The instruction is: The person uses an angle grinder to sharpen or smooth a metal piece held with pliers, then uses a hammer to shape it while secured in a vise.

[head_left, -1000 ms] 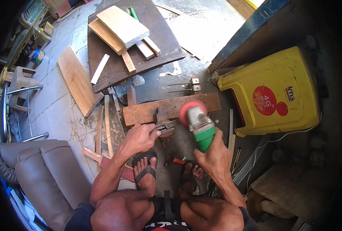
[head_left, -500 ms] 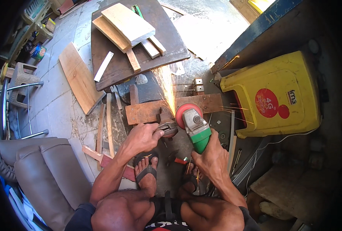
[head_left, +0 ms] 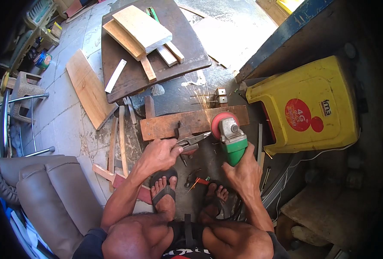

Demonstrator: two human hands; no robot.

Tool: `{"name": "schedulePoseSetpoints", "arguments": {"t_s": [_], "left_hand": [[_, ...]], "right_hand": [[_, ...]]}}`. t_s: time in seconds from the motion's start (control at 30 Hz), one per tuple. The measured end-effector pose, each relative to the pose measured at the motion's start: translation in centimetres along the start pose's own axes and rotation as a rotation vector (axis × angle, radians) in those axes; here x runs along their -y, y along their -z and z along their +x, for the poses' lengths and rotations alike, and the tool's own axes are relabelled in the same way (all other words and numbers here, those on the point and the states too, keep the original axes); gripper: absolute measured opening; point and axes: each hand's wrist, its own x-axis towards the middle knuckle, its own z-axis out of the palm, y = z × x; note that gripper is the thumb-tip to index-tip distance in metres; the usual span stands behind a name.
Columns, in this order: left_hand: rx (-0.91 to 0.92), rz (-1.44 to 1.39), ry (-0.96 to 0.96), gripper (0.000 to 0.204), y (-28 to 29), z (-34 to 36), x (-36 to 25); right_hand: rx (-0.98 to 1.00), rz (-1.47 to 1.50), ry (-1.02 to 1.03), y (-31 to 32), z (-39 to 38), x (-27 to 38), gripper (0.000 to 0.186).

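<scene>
Grinding appears to be in hand mid-frame, with sparks (head_left: 207, 111) thrown upward.
At centre, grey metal pliers (head_left: 192, 141) are clamped in the grip of the left hand (head_left: 159, 155), their bright, narrow tip just beside the red disc (head_left: 218, 123); whether a separate piece is held there cannot be told. The green-and-silver grinder (head_left: 235, 146), right of centre, is enclosed in the grip of the right hand (head_left: 246, 171). Steady, light contact seems called for.

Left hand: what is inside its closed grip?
The left hand grips a metal tool resembling pliers; its head sticks out toward the grinder. Whatever part the hand encloses is covered and cannot be seen.
</scene>
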Motion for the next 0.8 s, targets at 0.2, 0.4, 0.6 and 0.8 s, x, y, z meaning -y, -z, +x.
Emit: {"name": "schedulePoseSetpoints", "arguments": {"t_s": [0.2,0.4,0.6,0.8], "left_hand": [[-0.005,0.001,0.004,0.034,0.1,-0.1,0.0],[-0.005,-0.014,0.002,0.034,0.0,-0.1,-0.1],[-0.003,-0.016,0.006,0.035,-0.1,-0.1,0.1],[0.002,-0.018,0.018,0.035,-0.1,0.0,0.0]], "right_hand": [[0.036,0.000,0.096,-0.1,-1.4,0.8,0.080],[0.150,-0.011,0.147,-0.7,-1.8,1.9,0.088],[0.103,-0.015,0.109,-0.4,-1.8,1.4,0.084],[0.073,-0.020,0.070,-0.2,-1.5,0.5,0.081]]}}
